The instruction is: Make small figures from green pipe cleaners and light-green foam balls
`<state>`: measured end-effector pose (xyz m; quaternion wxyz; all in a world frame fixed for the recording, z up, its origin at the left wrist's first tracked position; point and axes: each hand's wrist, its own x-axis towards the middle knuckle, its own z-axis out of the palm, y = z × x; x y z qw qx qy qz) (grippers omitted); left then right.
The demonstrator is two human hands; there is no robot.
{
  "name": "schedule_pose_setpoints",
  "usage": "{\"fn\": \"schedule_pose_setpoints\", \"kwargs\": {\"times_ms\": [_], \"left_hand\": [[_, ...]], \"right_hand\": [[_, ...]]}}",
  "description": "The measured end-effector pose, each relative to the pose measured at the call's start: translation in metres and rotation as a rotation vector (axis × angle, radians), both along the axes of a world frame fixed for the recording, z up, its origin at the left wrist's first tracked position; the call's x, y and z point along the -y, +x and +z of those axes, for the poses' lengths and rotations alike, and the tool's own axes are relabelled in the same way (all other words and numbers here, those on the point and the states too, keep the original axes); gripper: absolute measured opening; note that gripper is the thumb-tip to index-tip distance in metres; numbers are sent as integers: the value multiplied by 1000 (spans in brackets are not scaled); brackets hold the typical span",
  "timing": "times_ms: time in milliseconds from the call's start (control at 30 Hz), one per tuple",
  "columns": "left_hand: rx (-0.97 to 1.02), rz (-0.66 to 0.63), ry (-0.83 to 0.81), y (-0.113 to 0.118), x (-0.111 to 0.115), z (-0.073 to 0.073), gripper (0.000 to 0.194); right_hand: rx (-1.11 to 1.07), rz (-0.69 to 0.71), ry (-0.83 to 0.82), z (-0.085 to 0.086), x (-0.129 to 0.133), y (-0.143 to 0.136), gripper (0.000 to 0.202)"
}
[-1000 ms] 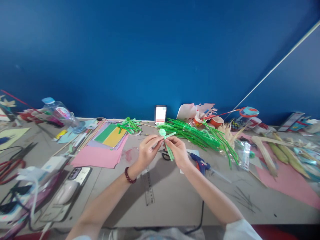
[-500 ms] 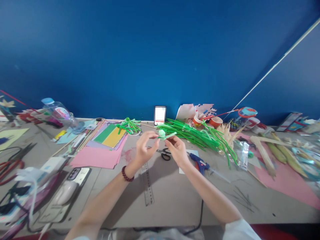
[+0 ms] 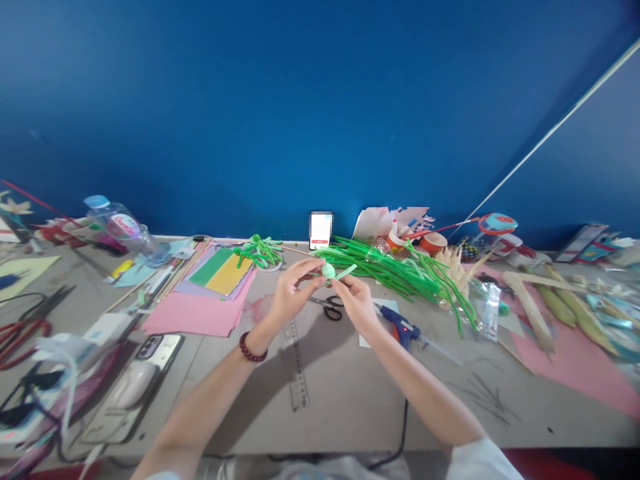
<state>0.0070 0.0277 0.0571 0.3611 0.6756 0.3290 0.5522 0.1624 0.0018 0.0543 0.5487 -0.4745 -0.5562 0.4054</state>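
Between my two hands, above the middle of the table, is a small pale green coiled piece (image 3: 329, 271) with a short strip sticking out to the right. My left hand (image 3: 295, 292) pinches it from the left with thumb and fingertips; a dark red bead bracelet is on that wrist. From the right, the closed fingertips of my right hand (image 3: 356, 301) hold the piece near the base of its strip. Black-handled scissors (image 3: 333, 311) lie beneath my hands, and a clear ruler (image 3: 296, 370) lies nearer the front edge.
Green pipe cleaners (image 3: 395, 270) are heaped behind my right hand, near a blue glue gun (image 3: 403, 328). Coloured papers (image 3: 200, 313) lie left. A lit phone (image 3: 321, 230) leans on the wall. Another phone (image 3: 165, 347) and a bottle (image 3: 125, 227) are further left.
My left fingertips have moved slightly right and closed in on the green piece. The piece has shifted slightly right and its strip points up more steeply.
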Motion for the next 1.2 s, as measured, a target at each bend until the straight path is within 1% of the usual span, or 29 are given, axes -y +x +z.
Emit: {"fn": "schedule_pose_setpoints", "kwargs": {"times_ms": [200, 367, 467, 567, 700, 800, 867, 1000, 1067, 1200], "left_hand": [[-24, 12, 9, 2, 1, -5, 30], [-82, 104, 102, 5, 4, -10, 27], [-76, 151, 145, 7, 5, -13, 27], [-70, 180, 155, 9, 6, -14, 25], [-38, 206, 130, 13, 7, -19, 24], [0, 195, 91, 15, 7, -22, 25], [24, 179, 67, 15, 6, -22, 25], [52, 107, -5, 10, 4, -15, 29], [74, 76, -49, 7, 3, -11, 27], [113, 47, -114, 6, 1, -9, 26]], "right_hand": [[94, -7, 53, -2, 2, 0, 27], [109, -13, 39, -3, 0, 0, 27], [105, -22, 20, -4, 0, 0, 27], [99, -29, 16, -6, -1, -1, 27], [95, -40, 16, -6, -2, -1, 27], [88, -42, 15, -5, -2, -1, 26], [76, -37, 10, -4, -2, -2, 26], [37, 13, -13, -3, -2, -2, 28], [34, 41, -25, -4, -3, -1, 28], [32, 63, -43, -5, -4, 0, 27]]}}
